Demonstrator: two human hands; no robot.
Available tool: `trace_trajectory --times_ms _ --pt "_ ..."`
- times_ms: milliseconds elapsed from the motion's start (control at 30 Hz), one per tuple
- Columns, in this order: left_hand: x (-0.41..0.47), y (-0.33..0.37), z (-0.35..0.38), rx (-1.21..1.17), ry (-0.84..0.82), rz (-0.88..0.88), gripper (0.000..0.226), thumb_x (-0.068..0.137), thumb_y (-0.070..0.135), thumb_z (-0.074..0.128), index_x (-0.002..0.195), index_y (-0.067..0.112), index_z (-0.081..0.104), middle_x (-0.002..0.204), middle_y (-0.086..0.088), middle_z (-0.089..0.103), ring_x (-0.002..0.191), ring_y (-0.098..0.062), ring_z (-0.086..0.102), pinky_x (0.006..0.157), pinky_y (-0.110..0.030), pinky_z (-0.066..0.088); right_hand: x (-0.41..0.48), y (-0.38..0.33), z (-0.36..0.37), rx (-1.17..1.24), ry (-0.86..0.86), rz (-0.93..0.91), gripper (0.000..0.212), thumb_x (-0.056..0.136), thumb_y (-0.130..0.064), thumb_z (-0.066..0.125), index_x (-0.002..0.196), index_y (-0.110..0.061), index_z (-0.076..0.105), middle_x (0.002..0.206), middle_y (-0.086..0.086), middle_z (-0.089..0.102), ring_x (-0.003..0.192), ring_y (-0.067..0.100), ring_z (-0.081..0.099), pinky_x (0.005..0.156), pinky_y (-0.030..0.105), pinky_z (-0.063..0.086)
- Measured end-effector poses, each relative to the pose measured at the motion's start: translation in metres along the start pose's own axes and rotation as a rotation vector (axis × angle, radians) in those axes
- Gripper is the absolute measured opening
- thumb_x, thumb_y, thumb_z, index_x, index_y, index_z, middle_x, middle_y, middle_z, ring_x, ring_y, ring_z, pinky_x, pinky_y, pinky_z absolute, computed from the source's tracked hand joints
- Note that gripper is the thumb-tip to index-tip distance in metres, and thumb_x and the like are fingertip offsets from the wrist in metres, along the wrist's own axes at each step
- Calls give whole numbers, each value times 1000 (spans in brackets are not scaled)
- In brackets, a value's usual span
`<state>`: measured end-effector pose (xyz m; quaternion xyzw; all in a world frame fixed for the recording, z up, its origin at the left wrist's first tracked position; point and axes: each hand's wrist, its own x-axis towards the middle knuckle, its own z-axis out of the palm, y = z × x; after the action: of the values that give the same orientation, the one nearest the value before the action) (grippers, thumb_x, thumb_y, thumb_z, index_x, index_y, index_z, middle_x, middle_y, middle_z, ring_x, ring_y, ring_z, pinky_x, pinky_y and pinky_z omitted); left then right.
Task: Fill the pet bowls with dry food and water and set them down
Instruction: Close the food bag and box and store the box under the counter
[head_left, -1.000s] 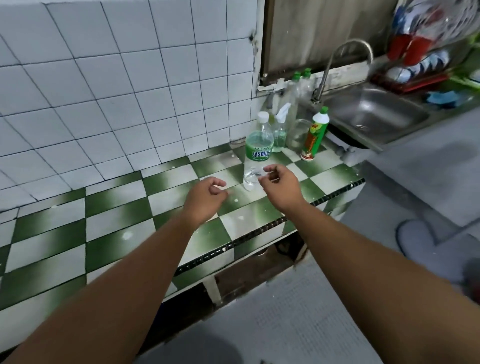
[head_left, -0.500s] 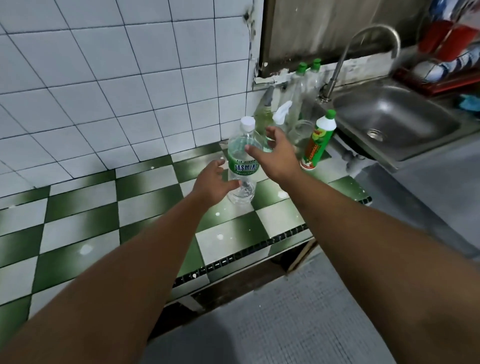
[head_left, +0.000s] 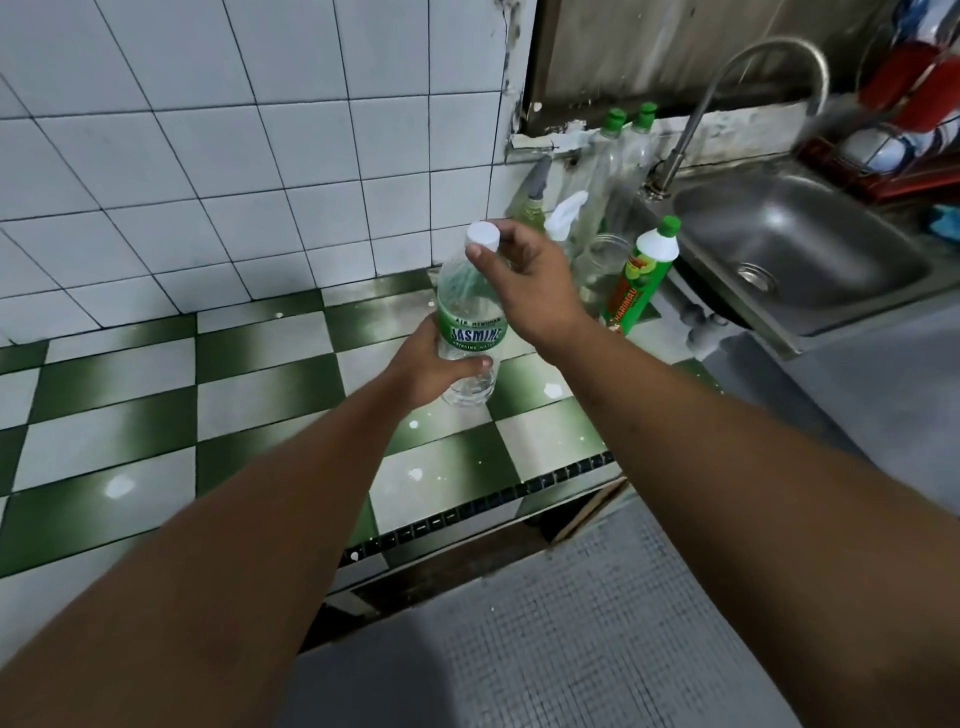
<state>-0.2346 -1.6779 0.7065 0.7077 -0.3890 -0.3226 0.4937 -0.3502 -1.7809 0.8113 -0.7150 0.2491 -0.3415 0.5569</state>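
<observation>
A clear plastic water bottle (head_left: 464, 291) with a green label and a white cap (head_left: 483, 235) stands on the green-and-white tiled counter (head_left: 270, 384). My left hand (head_left: 434, 366) grips the bottle's lower body from the left, thumb across the front. My right hand (head_left: 524, 280) is at the bottle's top, its fingers curled round the cap. No pet bowl is in view.
Behind the bottle stand a green dish-soap bottle (head_left: 644, 275), a glass jar (head_left: 597, 265), a spray bottle (head_left: 563, 215) and two green-capped bottles (head_left: 623, 150). A steel sink (head_left: 789, 244) with a curved tap (head_left: 727, 98) lies right; a dish rack (head_left: 904, 124) beyond it.
Both hands have reached the bottle: my left hand has closed round its body and my right hand has risen from beside it to the cap. The view has moved closer.
</observation>
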Motion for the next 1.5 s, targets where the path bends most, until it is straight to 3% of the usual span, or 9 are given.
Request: trace_trajectory --times_ms 133,267,500,633,733,800,1200,1367,1500 --pt "-10 -3 -1 9 77 -34 90 56 45 97 133 23 58 123 8 73 114 -10 68 104 -42 53 -13 -3 9 17 -23 -28 21 86 -26 71 107 -21 68 108 9 73 105 22 68 98 50 54" --pt "-40 0 -7 22 125 -25 77 66 35 95 133 20 60 124 6 72 111 -8 65 89 -20 51 -30 -17 20 20 -26 -48 27 89 -23 71 113 -12 68 106 7 74 104 24 69 94 48 56" --pt "-120 -2 -37 -94 71 -47 73 60 46 97 123 22 67 114 4 77 107 -14 73 96 -42 58 -83 -53 52 36 -56 -54 24 87 -29 73 108 -18 70 101 7 76 99 28 72 89 54 57" --pt "-182 -9 -60 -79 155 -45 63 67 37 95 121 21 68 107 12 76 93 6 67 78 -13 51 -127 -76 91 34 -77 -76 24 86 -31 74 106 -19 71 101 4 76 100 26 71 91 53 56" --pt "-231 -19 -80 -62 200 -44 80 53 57 93 121 23 68 111 10 75 102 -10 67 83 -25 51 -170 -94 122 32 -105 -72 19 87 -28 74 105 -21 71 101 4 76 99 25 71 90 52 56" --pt "-264 -26 -95 -89 192 -55 76 58 48 96 124 22 66 115 8 75 107 -14 67 91 -30 53 -200 -105 142 51 -110 -49 27 85 -33 75 108 -18 70 102 5 75 101 26 71 91 53 56" --pt "-462 -87 -175 -114 216 -199 91 46 67 96 124 33 64 120 12 74 117 -15 66 103 -47 53 -355 -141 265 141 -224 0 19 90 -18 73 107 -10 70 96 11 75 86 17 70 83 43 59" --pt "-509 -116 -176 -130 263 -246 72 61 41 98 124 26 66 113 11 75 105 -1 68 91 -29 53 -390 -124 294 109 -317 29 21 91 -18 73 111 -10 70 97 0 76 86 6 69 79 25 55" --pt "-530 -152 -168 -113 297 -310 77 54 51 97 122 30 66 114 12 76 108 -8 69 97 -38 56 -411 -93 305 64 -429 47 23 89 -18 74 112 -13 70 103 1 75 94 8 70 86 30 58"
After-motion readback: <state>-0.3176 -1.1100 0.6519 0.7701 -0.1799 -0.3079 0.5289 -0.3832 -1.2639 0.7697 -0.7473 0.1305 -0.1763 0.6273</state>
